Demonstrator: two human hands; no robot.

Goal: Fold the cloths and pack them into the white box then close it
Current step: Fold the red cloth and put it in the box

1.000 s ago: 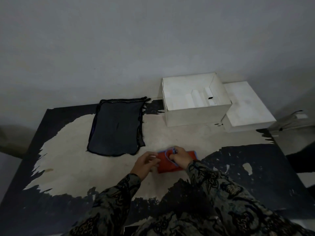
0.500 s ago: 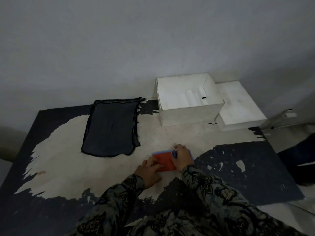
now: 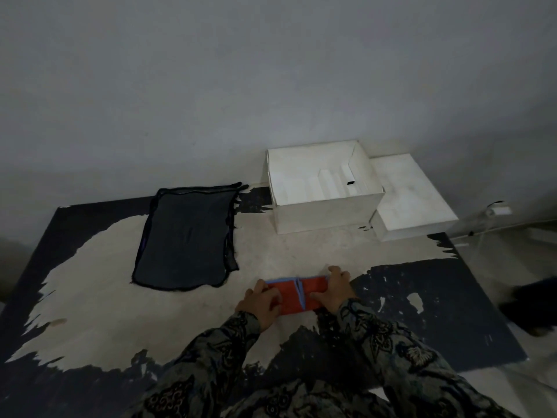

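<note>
A small red cloth with a blue edge [image 3: 297,295] lies folded on the worn table in front of me. My left hand [image 3: 262,303] grips its left end and my right hand [image 3: 336,289] grips its right end, both resting on the surface. A dark grey cloth with black trim [image 3: 187,239] lies spread flat to the left, apart from both hands. The open white box [image 3: 325,212] stands at the back, beyond the red cloth, with white inserts inside. Its white lid [image 3: 410,197] lies just to its right.
The table [image 3: 120,312] is black with a large worn pale patch. A grey wall runs right behind the box. A cable and small white plug [image 3: 497,210] lie off the table's right edge, and a dark shape [image 3: 533,309] sits on the floor at right.
The red cloth has been pressed flat and drawn out wider. My left hand moved onto its left end and my right hand shifted to its right end.
</note>
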